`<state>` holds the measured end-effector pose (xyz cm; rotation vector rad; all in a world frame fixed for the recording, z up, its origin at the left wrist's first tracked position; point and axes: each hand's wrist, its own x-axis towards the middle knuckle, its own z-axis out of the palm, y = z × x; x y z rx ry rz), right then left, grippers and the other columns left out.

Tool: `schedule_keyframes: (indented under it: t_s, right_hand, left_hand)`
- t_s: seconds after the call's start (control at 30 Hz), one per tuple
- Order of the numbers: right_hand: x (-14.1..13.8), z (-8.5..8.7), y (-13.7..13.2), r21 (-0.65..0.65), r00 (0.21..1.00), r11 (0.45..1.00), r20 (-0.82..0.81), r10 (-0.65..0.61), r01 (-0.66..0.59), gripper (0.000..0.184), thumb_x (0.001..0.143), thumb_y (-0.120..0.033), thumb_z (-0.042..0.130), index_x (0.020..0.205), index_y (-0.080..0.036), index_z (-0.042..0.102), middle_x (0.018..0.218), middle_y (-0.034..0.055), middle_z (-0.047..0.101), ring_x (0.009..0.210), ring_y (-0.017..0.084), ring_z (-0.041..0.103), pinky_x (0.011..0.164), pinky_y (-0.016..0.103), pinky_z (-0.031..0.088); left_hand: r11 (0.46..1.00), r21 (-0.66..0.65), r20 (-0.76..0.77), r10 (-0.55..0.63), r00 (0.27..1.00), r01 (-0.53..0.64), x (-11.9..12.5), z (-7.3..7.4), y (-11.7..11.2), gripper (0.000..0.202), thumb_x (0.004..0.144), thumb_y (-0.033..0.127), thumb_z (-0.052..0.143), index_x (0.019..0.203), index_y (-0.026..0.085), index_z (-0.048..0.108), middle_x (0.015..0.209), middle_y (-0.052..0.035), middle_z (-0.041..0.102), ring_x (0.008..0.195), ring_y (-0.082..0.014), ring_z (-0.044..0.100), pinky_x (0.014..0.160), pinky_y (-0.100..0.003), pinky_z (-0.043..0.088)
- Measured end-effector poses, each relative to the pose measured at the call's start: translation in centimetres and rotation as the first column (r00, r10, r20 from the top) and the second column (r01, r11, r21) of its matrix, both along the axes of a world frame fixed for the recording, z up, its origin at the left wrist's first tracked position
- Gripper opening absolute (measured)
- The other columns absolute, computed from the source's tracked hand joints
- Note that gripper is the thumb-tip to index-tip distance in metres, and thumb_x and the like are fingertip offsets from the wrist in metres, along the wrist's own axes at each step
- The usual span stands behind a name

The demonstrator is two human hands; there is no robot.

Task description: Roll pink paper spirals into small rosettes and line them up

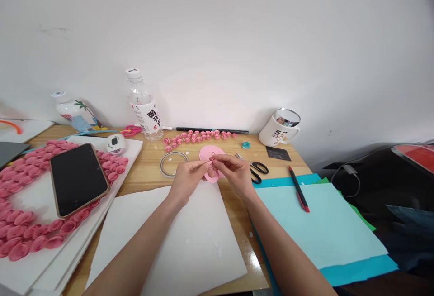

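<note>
My left hand point(187, 176) and my right hand point(233, 171) meet over the middle of the wooden table point(149, 169), both pinching a pink paper spiral point(213, 174) between fingertips. A pink paper disc point(210, 153) lies just beyond them. Behind it sits a row of several small pink paper roses point(196, 137). Black-handled scissors point(256, 169) lie right beside my right hand. A tape ring point(173, 163) lies close to my left hand.
A white sheet point(176, 241) lies under my forearms; light blue paper point(322, 223) with a red pen point(299, 189) at right. A phone point(78, 178) rests on a white board point(132, 151) covered in pink roses. A water bottle point(144, 106), a second bottle point(73, 112) and a white mug point(280, 128) stand by the wall.
</note>
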<state>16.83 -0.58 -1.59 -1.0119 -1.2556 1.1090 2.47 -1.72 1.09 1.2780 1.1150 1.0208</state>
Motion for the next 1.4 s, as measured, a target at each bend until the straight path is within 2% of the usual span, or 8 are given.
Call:
schedule_keyframes:
  t_s: [0.2,0.3,0.4,0.5,0.7,0.93,1.2,1.4]
  right_hand:
    - [0.01,-0.12,0.12,0.01,0.999,1.0,-0.049,0.02,-0.019,0.017,0.061,-0.029,0.072,0.073,-0.019,0.067,0.068,0.0016,0.065,0.061,0.014,0.059,0.057,0.028,0.049]
    - [-0.07,0.01,0.09,0.042,0.999,0.999,-0.05,-0.016,0.018,0.014,0.061,-0.028,0.072,0.071,-0.019,0.068,0.081,0.0046,0.067,0.073,0.017,0.061,0.063,0.029,0.05]
    - [-0.14,0.03,0.01,0.006,0.999,1.0,-0.039,-0.023,0.023,0.016,0.062,-0.028,0.071,0.075,-0.019,0.069,0.091,0.0073,0.068,0.078,0.018,0.062,0.067,0.031,0.051]
    - [-0.12,-0.18,0.02,-0.023,0.998,0.999,-0.038,-0.049,0.048,0.021,0.062,-0.029,0.071,0.08,-0.019,0.069,0.08,0.0053,0.069,0.068,0.016,0.062,0.063,0.031,0.051]
    - [0.05,-0.64,0.24,-0.033,0.996,0.995,-0.021,-0.09,0.09,0.017,0.059,-0.029,0.073,0.072,-0.019,0.07,0.071,0.0037,0.068,0.059,0.015,0.06,0.058,0.029,0.05]
    - [-0.07,0.23,-0.01,-0.014,0.999,1.0,0.049,-0.023,0.024,0.02,0.069,-0.032,0.065,0.085,-0.02,0.07,0.081,0.005,0.07,0.072,0.017,0.063,0.071,0.032,0.051]
    - [-0.08,-0.34,0.13,-0.036,0.997,0.999,-0.08,-0.019,0.016,0.023,0.061,-0.032,0.072,0.078,-0.019,0.063,0.07,0.0015,0.065,0.06,0.014,0.061,0.059,0.029,0.051]
    - [-0.16,0.0,0.05,-0.009,0.998,0.999,-0.023,-0.052,0.051,0.022,0.061,-0.034,0.072,0.077,-0.018,0.068,0.083,0.0057,0.068,0.069,0.016,0.062,0.067,0.032,0.052]
  left_hand:
    - [0.999,0.028,-0.03,-0.036,0.999,0.037,0.01,0.29,-0.19,0.03,0.075,0.035,0.053,0.054,0.015,0.062,0.065,-0.0023,0.064,0.064,-0.0129,0.054,0.063,-0.024,0.043]
    - [0.999,0.033,-0.044,-0.029,0.999,0.031,-0.07,0.26,-0.16,0.03,0.076,0.033,0.051,0.055,0.016,0.062,0.064,-0.0013,0.063,0.063,-0.0122,0.053,0.062,-0.024,0.042]
    - [0.999,0.031,-0.031,-0.022,0.999,0.023,-0.12,0.12,-0.1,0.028,0.075,0.032,0.053,0.055,0.016,0.062,0.063,-0.0004,0.062,0.063,-0.0116,0.052,0.062,-0.023,0.042]
    - [0.999,0.031,-0.019,-0.028,0.999,0.029,-0.12,0.04,-0.08,0.027,0.075,0.031,0.054,0.055,0.016,0.062,0.063,-0.0003,0.063,0.063,-0.0117,0.053,0.062,-0.023,0.043]
    - [0.999,0.019,-0.034,-0.031,0.999,0.031,0.01,0.37,-0.19,0.026,0.074,0.031,0.053,0.057,0.016,0.064,0.063,-0.0014,0.063,0.062,-0.0123,0.052,0.061,-0.024,0.044]
    - [0.999,-0.027,-0.001,0.039,0.999,-0.039,-0.03,0.12,0.01,0.025,0.072,0.035,0.056,0.057,0.016,0.064,0.066,-0.0024,0.064,0.065,-0.0132,0.053,0.063,-0.025,0.045]
    - [1.0,-0.015,-0.027,0.004,1.0,-0.005,0.11,-0.08,-0.06,0.025,0.072,0.036,0.056,0.061,0.016,0.067,0.068,-0.0033,0.065,0.066,-0.0133,0.053,0.061,-0.024,0.044]
    - [1.0,-0.016,-0.04,0.002,0.999,-0.003,0.12,0.28,-0.13,0.025,0.073,0.033,0.054,0.058,0.017,0.066,0.066,-0.0029,0.066,0.066,-0.0137,0.054,0.062,-0.024,0.045]
